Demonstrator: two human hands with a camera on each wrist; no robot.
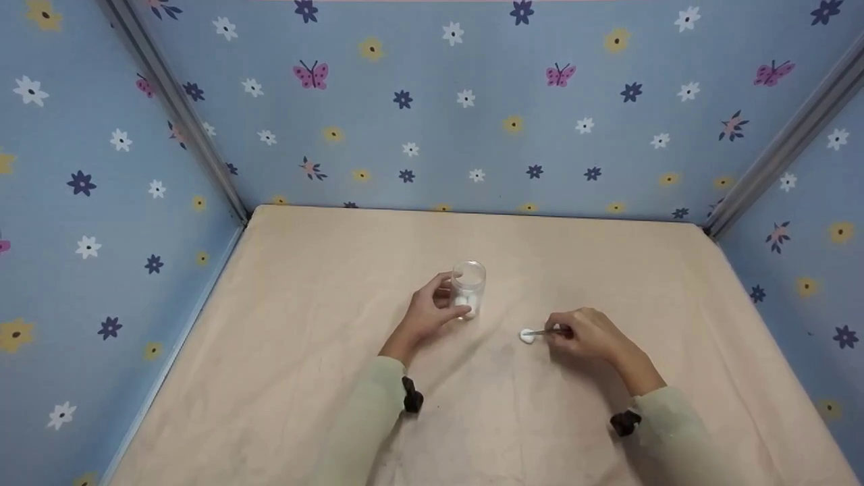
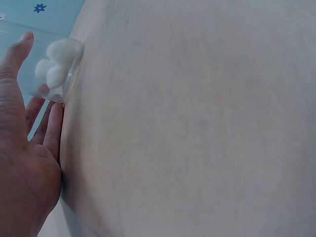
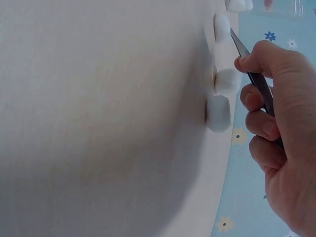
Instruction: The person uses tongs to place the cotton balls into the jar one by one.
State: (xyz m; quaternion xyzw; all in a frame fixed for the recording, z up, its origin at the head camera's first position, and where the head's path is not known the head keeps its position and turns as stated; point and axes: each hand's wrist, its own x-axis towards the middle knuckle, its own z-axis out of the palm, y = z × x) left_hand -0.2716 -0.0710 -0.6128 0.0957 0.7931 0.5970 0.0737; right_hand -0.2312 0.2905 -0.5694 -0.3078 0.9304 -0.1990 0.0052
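My left hand holds a clear jar upright on the cloth, thumb on one side and fingers on the other. White cotton balls lie in the bottom of the jar. My right hand pinches dark metal tweezers with the fingers curled round them. Their tips touch a cotton ball on the table, right of the jar; whether they squeeze it I cannot tell. Two more cotton balls, one nearer and one in the middle, show beside the tweezers in the right wrist view. The right hand hides them in the head view.
A pale peach cloth covers the table. Blue panels with flowers and butterflies stand at the back and both sides, with grey posts at the corners. Each wrist carries a small black camera.
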